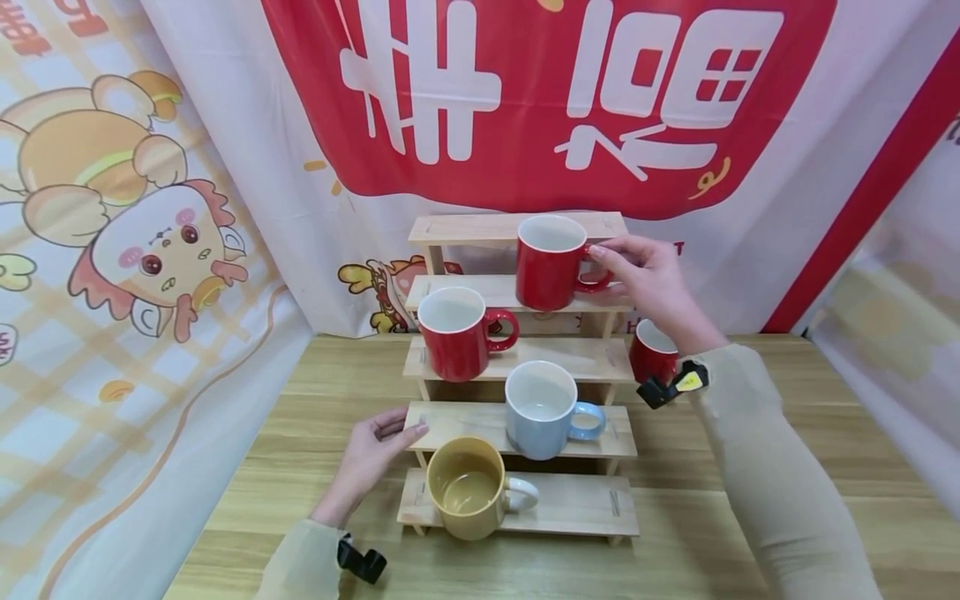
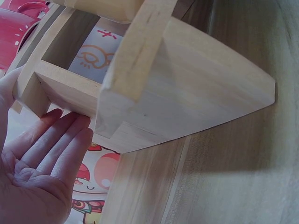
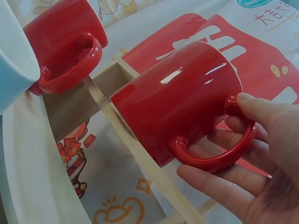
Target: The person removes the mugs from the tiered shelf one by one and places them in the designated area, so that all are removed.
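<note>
My right hand (image 1: pixel 648 271) grips the handle of a red mug (image 1: pixel 551 267), thumb on the handle's top and fingers around it. The mug, white inside, overlaps the second tier from the top of a wooden stepped rack (image 1: pixel 600 508), with its base close to the board in the right wrist view. My left hand (image 1: pixel 375 450) holds the rack's left end, thumb on top of a lower tier and fingers (image 2: pixel 65 140) beneath it. A second red mug (image 1: pixel 453 337) sits on the middle tier, a light blue mug (image 1: pixel 540 417) below, and a yellow mug (image 1: pixel 468 492) with a white handle on the bottom tier.
Another red mug (image 1: pixel 652 354) stands on the wood-grain table (image 1: pixel 330 392) right of the rack, partly hidden by my right forearm. Printed cloth with a red panel (image 1: pixel 525 158) hangs close behind the rack. More printed cloth (image 1: pixel 150 333) runs along the left.
</note>
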`<state>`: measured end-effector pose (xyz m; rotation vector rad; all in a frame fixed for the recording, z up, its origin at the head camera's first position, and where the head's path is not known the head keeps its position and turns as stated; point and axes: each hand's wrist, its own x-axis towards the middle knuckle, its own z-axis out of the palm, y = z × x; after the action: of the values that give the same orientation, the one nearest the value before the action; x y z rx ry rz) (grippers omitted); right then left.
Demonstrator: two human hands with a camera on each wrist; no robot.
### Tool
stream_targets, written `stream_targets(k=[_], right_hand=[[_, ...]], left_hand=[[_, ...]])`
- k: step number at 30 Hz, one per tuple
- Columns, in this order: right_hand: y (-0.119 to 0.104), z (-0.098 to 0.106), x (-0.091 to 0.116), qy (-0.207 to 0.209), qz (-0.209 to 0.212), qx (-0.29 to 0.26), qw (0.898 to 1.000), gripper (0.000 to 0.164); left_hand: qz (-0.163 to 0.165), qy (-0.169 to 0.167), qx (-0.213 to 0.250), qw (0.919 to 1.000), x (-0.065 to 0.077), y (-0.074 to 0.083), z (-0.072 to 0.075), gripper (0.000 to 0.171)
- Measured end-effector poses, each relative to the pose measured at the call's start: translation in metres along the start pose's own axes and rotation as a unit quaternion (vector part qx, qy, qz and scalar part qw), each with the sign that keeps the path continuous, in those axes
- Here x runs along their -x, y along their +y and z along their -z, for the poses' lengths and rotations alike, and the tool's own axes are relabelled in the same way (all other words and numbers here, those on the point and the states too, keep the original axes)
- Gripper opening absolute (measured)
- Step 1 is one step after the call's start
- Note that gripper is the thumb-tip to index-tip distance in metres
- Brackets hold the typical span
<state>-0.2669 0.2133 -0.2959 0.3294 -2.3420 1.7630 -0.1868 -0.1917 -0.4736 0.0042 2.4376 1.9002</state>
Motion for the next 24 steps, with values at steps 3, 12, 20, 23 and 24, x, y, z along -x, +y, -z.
stream_targets(k=[3,12,20,23,24], right_hand=[[-0.001,0.006,0.006,0.009,-0.001,0.013,1.0,0.051],[-0.004,0.032,0.025,0.037,-0.032,0.069,0.996,0.055],[-0.002,0.058,0.044,0.056,-0.054,0.088,0.993,0.06],[-0.001,0.068,0.052,0.067,-0.068,0.102,0.99,0.063],[-0.001,0.072,0.054,0.07,-0.072,0.102,0.99,0.063]], left_hand=[[-0.001,0.001,-0.002,1.0,0.0,0.0,0.0,0.064],[0.002,0.007,-0.009,0.9999,-0.001,-0.001,0.001,0.064],[-0.002,0.001,-0.003,1.0,0.0,-0.001,0.001,0.062],[-0.003,-0.002,-0.004,1.0,-0.001,-0.001,0.001,0.062],[-0.003,-0.003,-0.004,1.0,-0.001,-0.001,0.0,0.062]])
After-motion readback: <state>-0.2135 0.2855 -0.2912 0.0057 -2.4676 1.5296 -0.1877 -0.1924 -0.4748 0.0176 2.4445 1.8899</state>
